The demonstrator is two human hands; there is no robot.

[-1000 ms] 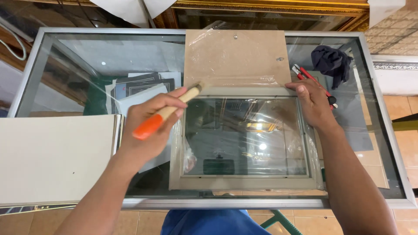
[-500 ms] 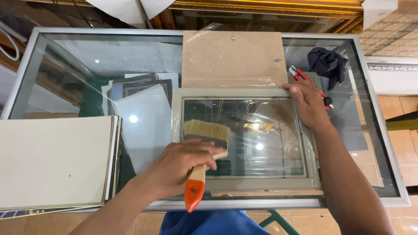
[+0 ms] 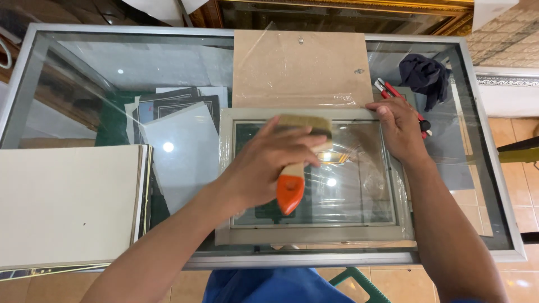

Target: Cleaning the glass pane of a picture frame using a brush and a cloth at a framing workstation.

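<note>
At the bottom centre of the frame, nearest the viewer, lies the frame [image 3: 314, 235], a pale grey picture frame flat on the glass table [image 3: 33, 67], its glass pane facing up and a loose clear film wrinkled over its right part. The left hand [image 3: 269, 163] sits over the middle of the pane, fingers curled tight round a brush [image 3: 300, 151]; the orange handle end points toward the viewer and the tan bristles lie on the glass near the frame's top rail. The right hand [image 3: 401, 132], right of centre, presses the frame's upper right corner, fingers together and bent, thumb along the rail.

The frame looks light and stiff, but its pane is fragile and slick; it is best held by the rails or corners, never by the glass. The brush is light, and its soft bristles should not scratch.

At lower left a stack of boards [image 3: 67, 202] rests on the table. Farther off, top centre, lies a brown backing board [image 3: 300, 67]; at upper right, a red cutter [image 3: 393, 95] and a dark cloth [image 3: 424, 76].
</note>
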